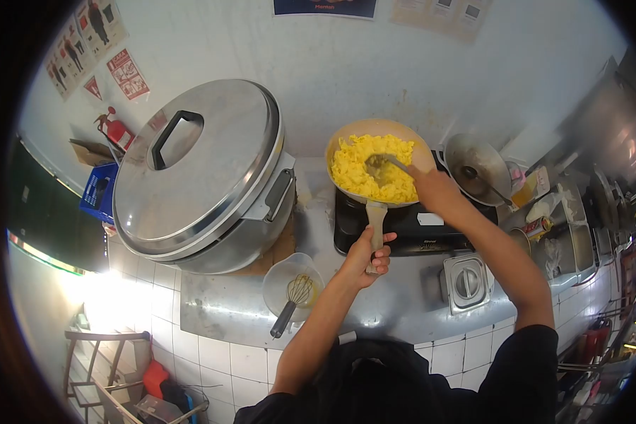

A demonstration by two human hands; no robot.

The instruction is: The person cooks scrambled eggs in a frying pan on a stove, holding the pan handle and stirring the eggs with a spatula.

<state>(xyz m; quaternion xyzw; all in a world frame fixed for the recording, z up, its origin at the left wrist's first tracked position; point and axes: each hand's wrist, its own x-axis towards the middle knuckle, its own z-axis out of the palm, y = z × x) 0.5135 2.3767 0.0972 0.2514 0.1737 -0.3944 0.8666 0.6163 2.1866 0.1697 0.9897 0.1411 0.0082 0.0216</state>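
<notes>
Yellow scrambled eggs (353,166) fill much of a light-coloured frying pan (346,131) on the left side of a black gas stove (403,237). My left hand (366,260) is wrapped round the pan's pale handle (376,219). Over the pan's right rim, my right hand (431,187) grips a spatula (396,163) whose grey head sits among the eggs. The spatula's handle end is hidden in my fingers. Left of my left forearm, a clear jug (272,283) holds a whisk (298,291) with a dark handle.
A large lidded metal pot (212,177) stands to the left on a wooden board (279,254). On the stove's right side rests a wok (466,148) with a ladle (484,185) in it. A lidded steel container (468,283) sits on the steel counter (226,304) near my right forearm.
</notes>
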